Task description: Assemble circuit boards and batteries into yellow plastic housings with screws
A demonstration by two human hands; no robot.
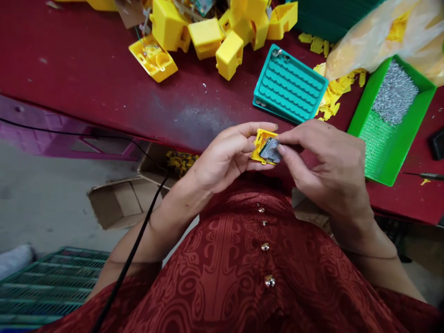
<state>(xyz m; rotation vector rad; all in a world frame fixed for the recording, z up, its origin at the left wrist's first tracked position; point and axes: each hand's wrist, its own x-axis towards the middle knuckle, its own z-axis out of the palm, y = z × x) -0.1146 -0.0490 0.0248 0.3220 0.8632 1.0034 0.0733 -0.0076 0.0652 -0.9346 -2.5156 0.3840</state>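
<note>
My left hand (pixel 231 155) holds a small yellow plastic housing (pixel 258 138) by its edges, open side up, near the table's front edge. A dark grey, squarish part with a thin green edge, perhaps a circuit board (pixel 269 151), sits tilted at the housing's opening. The thumb and forefinger of my right hand (pixel 322 159) pinch this grey part from the right. Its underside and the inside of the housing are mostly hidden.
Yellow boxes (pixel 229 54) crowd the back of the red table (pixel 86 69). Stacked teal trays (pixel 291 85) stand behind my hands. A green bin (pixel 381 162) of small metal pieces is at right, a screwdriver-like tool (pixel 430 176) beyond. A black cable (pixel 138 231) crosses my left arm.
</note>
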